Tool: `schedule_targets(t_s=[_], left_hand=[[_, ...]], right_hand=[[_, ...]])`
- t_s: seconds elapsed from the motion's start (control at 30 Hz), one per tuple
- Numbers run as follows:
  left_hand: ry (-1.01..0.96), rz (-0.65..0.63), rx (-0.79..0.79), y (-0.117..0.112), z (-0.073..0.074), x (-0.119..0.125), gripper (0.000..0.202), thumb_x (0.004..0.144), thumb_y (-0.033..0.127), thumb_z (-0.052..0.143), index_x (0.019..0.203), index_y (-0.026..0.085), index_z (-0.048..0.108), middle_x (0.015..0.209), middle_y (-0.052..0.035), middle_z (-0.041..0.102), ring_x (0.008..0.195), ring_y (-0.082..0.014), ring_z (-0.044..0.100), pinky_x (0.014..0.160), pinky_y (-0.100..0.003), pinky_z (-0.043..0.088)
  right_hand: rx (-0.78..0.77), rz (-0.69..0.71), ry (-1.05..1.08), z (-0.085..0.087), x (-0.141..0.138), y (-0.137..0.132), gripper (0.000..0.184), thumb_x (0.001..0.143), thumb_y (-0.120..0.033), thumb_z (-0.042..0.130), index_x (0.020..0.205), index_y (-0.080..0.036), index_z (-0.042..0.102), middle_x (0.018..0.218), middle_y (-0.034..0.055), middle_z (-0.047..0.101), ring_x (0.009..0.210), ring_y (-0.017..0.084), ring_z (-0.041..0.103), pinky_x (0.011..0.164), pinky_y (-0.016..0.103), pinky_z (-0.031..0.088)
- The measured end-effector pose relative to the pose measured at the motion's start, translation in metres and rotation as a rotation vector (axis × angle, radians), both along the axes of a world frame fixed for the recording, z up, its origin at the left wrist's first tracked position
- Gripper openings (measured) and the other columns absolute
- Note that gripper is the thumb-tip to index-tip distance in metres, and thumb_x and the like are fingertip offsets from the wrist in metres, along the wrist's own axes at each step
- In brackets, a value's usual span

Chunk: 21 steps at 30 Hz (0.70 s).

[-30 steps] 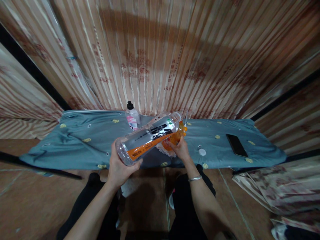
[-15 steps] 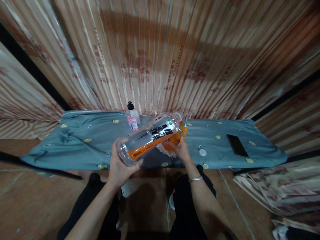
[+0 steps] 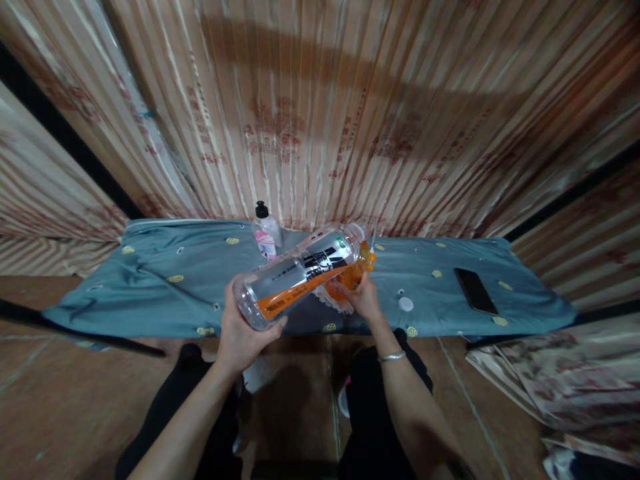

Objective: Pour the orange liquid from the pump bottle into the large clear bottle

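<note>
My left hand [image 3: 240, 331] grips the base of a large clear plastic bottle [image 3: 300, 273] with a silver, black and orange label. The bottle is tipped on its side, neck pointing up and to the right. Its open mouth sits over a small orange container [image 3: 353, 275], which my right hand [image 3: 363, 299] holds on the blue-grey cloth. A white lace-edged mat [image 3: 330, 301] lies under that container. A thin straw or stick [image 3: 373, 235] rises just behind it.
A low table covered in blue-grey patterned cloth [image 3: 165, 287] stretches across the view. On it stand a small bottle with a black cap and pink label [image 3: 265, 235], a white cap [image 3: 405, 304] and a black phone [image 3: 475, 291]. Striped curtains [image 3: 320, 107] hang behind.
Almost nothing differs; the tipped bottle and both hands hold the same position, with only a slight shift of the view.
</note>
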State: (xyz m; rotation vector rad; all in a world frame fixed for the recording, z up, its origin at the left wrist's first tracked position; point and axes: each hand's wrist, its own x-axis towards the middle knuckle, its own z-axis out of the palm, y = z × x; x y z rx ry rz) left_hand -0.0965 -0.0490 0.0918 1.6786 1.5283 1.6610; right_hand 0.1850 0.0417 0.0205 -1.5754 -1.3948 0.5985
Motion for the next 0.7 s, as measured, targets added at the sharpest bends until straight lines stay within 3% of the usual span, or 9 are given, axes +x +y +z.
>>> schedule_targets(t_s=[0.33,0.7], left_hand=[[0.004,-0.01,-0.002,-0.0001,-0.0013,-0.0002,0.089,0.063,0.053,0.088,0.135,0.02,0.048,0.125,-0.0127,0.065,0.117,-0.0325,0.069,0.106,-0.05,0.056],[0.017,-0.021,0.038,0.0012,-0.0037,-0.0004,0.087,0.065,0.053,0.088,0.135,0.019,0.048,0.123,-0.0114,0.066,0.114,-0.0308,0.07,0.105,-0.048,0.057]], right_hand=[[-0.038,0.012,-0.008,0.0066,-0.0016,-0.0019,0.07,0.065,-0.051,0.09,0.12,-0.02,0.06,0.113,0.0151,0.079,0.105,0.035,0.077,0.087,0.045,0.062],[-0.002,0.029,0.002,0.0023,-0.0003,-0.0012,0.072,0.067,-0.052,0.089,0.124,-0.02,0.06,0.115,0.0143,0.079,0.105,0.034,0.077,0.087,0.043,0.062]])
